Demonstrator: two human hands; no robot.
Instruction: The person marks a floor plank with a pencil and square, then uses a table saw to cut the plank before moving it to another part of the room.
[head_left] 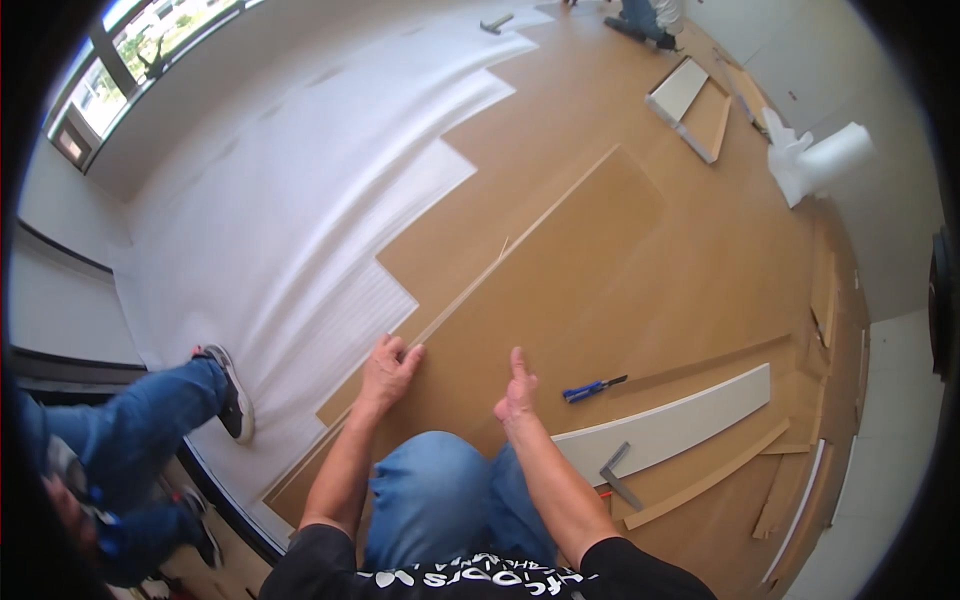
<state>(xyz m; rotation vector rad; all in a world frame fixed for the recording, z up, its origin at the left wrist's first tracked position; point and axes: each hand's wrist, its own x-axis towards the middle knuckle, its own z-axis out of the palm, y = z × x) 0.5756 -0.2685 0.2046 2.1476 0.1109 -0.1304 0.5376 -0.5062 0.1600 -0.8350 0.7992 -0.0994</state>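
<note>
At left edge of long brown board (pixel 560 270), rests left hand (pixel 388 372) with bent fingers; cannot tell if pinching edge. Holds right hand (pixel 515 393) over board with one digit stretched and others seemingly curled; cannot tell if touching. Has board flat on brown flooring (pixel 740 270), near white underlay (pixel 300 280). Probably aligning edge; next, needs even pressure along it, clear of blue knife (pixel 594 389) at right.

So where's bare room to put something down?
One bare brown patch lies between the blue cutter and white roll. Another's the white sheeting, between the window wall and brown boards. Around the white plank it's crowded: metal square, brown strips.
</note>
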